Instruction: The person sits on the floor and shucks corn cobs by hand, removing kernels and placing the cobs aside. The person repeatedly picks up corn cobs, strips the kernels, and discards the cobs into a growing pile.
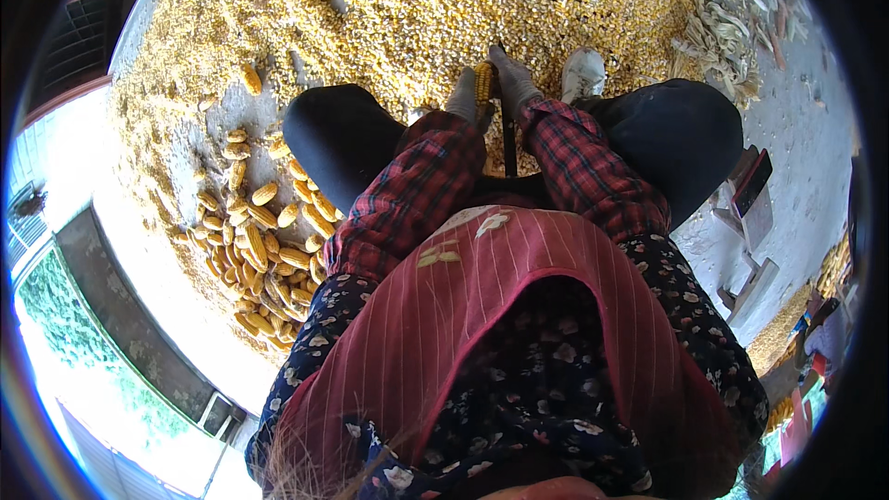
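Note:
In front of my crossed legs, both hands are together in grey work gloves. My left hand (461,96) holds a yellow corn cob (483,82) upright, its kernels facing up. Close against the cob's right side is my right hand (515,80), fingers pointing away from me. A narrow dark bar (510,142) runs from near my lap up between the hands, beside the cob. The right hand's fingers are partly hidden, so its grip on cob or bar is unclear. Loose corn kernels (430,14) spread thickly over the floor beyond the hands.
A heap of corn cobs (253,250) lies left of my left knee. Dry husks (719,38) lie at the upper right, past a white shoe (583,74). On the right stands a small stool-like object (750,212) with a dark phone-like slab (753,182) on top.

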A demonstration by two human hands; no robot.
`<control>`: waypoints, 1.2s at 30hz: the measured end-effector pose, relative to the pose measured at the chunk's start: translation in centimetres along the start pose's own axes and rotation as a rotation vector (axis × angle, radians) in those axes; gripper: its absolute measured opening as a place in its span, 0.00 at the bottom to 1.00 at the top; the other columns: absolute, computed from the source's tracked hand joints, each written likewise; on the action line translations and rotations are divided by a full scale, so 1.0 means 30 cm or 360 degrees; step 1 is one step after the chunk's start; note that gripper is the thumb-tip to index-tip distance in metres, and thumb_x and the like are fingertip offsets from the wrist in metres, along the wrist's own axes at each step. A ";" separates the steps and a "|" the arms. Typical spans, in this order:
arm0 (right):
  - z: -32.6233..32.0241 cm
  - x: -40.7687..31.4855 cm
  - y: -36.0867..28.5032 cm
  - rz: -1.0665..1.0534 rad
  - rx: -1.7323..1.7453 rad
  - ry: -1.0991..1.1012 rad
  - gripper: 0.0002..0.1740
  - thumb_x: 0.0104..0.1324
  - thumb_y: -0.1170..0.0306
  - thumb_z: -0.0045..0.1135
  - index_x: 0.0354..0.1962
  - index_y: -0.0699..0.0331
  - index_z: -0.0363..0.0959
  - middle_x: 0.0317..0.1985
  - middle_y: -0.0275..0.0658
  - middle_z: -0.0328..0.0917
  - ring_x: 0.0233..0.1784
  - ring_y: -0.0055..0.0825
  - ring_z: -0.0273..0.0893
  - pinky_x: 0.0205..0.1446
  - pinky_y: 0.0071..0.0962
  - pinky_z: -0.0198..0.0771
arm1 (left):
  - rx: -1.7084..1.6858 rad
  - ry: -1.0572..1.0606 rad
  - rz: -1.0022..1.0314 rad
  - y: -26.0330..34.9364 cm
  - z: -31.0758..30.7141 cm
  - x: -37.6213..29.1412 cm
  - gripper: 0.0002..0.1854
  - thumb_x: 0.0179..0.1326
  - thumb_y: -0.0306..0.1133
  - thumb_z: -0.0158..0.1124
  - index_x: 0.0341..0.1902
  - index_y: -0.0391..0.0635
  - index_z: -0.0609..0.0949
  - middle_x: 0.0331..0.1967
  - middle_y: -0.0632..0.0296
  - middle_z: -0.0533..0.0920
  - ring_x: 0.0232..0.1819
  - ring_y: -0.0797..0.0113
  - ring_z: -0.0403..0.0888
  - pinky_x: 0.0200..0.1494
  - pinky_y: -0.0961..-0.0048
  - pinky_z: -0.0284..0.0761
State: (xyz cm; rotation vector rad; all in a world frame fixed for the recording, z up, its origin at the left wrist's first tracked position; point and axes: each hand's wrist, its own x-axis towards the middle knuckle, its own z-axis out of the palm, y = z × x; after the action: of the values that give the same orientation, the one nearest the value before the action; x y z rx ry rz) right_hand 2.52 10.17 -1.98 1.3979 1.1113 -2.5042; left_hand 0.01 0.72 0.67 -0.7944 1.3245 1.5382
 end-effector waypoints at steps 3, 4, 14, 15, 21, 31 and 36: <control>-0.034 0.075 0.035 0.0039 -0.0133 -0.0073 0.26 0.54 0.48 0.46 0.29 0.67 0.71 0.24 0.36 0.70 0.25 0.26 0.68 0.30 0.25 0.63 | 0.1163 0.0172 0.0445 0.000 -0.034 0.074 0.30 0.52 0.61 0.41 0.34 0.45 0.75 0.18 0.61 0.75 0.13 0.69 0.68 0.15 0.73 0.64; -0.047 0.088 0.043 0.0016 -0.0489 -0.0047 0.31 0.55 0.44 0.40 0.34 0.67 0.71 0.29 0.40 0.72 0.32 0.29 0.70 0.39 0.26 0.62 | 0.1252 0.0268 0.0489 -0.009 -0.028 0.066 0.35 0.50 0.64 0.39 0.38 0.39 0.74 0.27 0.52 0.78 0.25 0.60 0.76 0.27 0.68 0.70; 0.008 0.103 0.073 -0.0213 -0.1045 0.0249 0.37 0.54 0.39 0.36 0.27 0.69 0.74 0.30 0.52 0.74 0.39 0.41 0.72 0.44 0.32 0.62 | 0.1801 0.0148 0.0315 -0.097 -0.150 0.332 0.27 0.51 0.54 0.45 0.46 0.44 0.68 0.32 0.46 0.76 0.39 0.49 0.74 0.40 0.64 0.68; -0.033 0.136 0.082 -0.0174 -0.1062 0.0311 0.38 0.54 0.39 0.36 0.27 0.70 0.74 0.30 0.52 0.74 0.39 0.40 0.72 0.44 0.31 0.62 | 0.2003 0.0021 0.0550 -0.090 -0.115 0.280 0.26 0.51 0.53 0.45 0.43 0.44 0.69 0.29 0.48 0.76 0.35 0.52 0.74 0.37 0.65 0.69; 0.010 -0.022 -0.002 -0.0092 -0.0208 0.0153 0.26 0.53 0.44 0.47 0.17 0.59 0.65 0.14 0.31 0.63 0.15 0.21 0.60 0.18 0.22 0.55 | 0.0544 -0.0229 0.0150 0.006 -0.051 -0.004 0.18 0.53 0.51 0.49 0.36 0.50 0.73 0.23 0.63 0.74 0.19 0.69 0.69 0.21 0.77 0.67; 0.001 0.017 0.013 0.0101 0.0051 0.0052 0.25 0.55 0.46 0.45 0.35 0.60 0.71 0.25 0.30 0.69 0.27 0.21 0.64 0.30 0.21 0.60 | 0.1800 0.0425 0.1061 -0.051 -0.020 0.119 0.31 0.48 0.58 0.47 0.36 0.37 0.69 0.30 0.44 0.75 0.36 0.51 0.75 0.36 0.61 0.70; -0.075 0.172 0.112 -0.0170 -0.0862 0.0315 0.46 0.51 0.34 0.32 0.37 0.75 0.69 0.39 0.58 0.70 0.47 0.47 0.67 0.46 0.32 0.61 | 0.1548 0.0338 0.0337 -0.069 -0.006 0.174 0.37 0.49 0.62 0.42 0.43 0.36 0.68 0.34 0.43 0.75 0.41 0.47 0.73 0.44 0.60 0.67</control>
State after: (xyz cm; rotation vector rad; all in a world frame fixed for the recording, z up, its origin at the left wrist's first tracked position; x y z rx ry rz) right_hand 2.39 10.49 -8.52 1.4593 1.7699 -1.9205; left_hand 0.01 1.74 -4.84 -0.1890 2.0936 0.7701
